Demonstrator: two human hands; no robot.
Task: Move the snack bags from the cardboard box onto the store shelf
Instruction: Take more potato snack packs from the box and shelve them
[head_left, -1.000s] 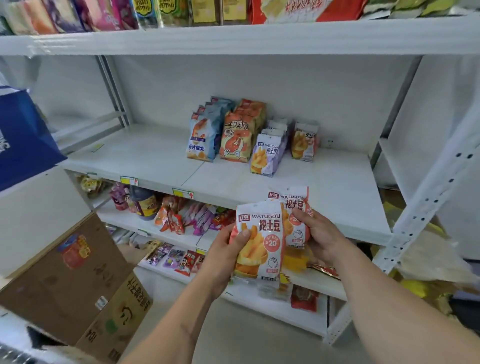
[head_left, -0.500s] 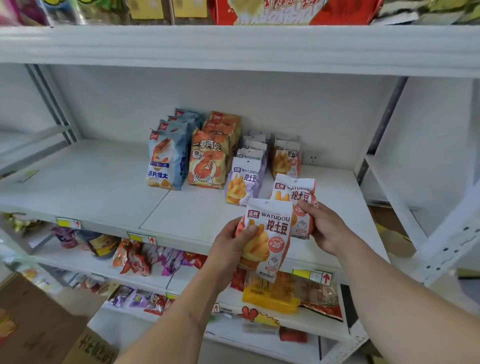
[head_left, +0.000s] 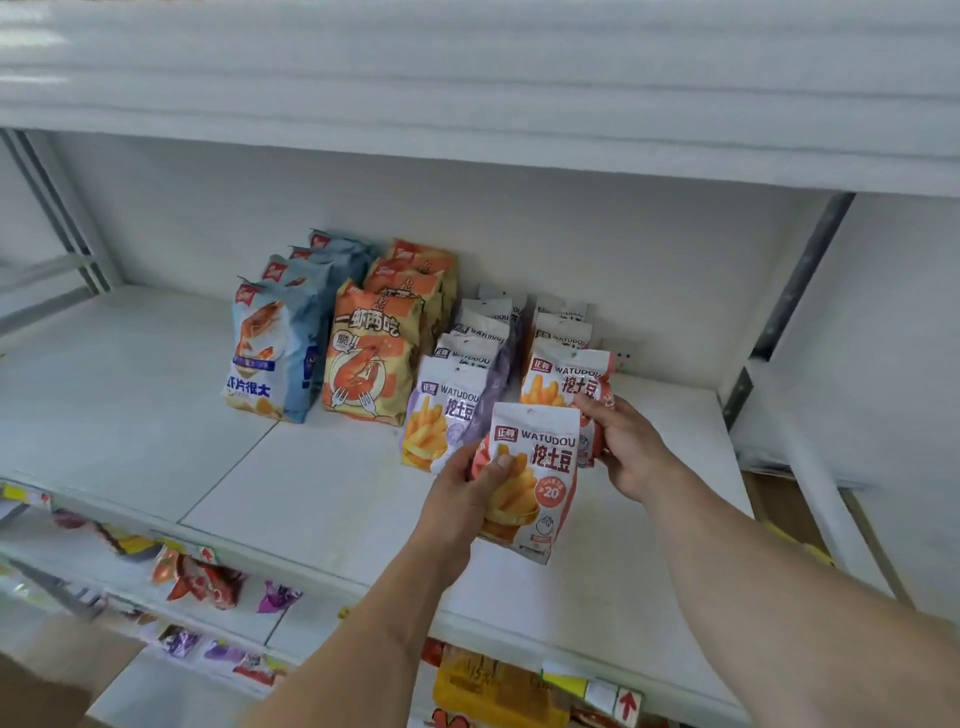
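Head view showed 2 red-and-white snack bags, each held above the white store shelf. My left hand pinched the nearer bag upright, thumb pressed on its front. My right hand gripped the farther bag by its right edge, fingers wrapped behind it, just in front of a row of matching bags. Beside those stood purple bags, then orange bags and blue bags to the left. Lower shelves held blurred packets.
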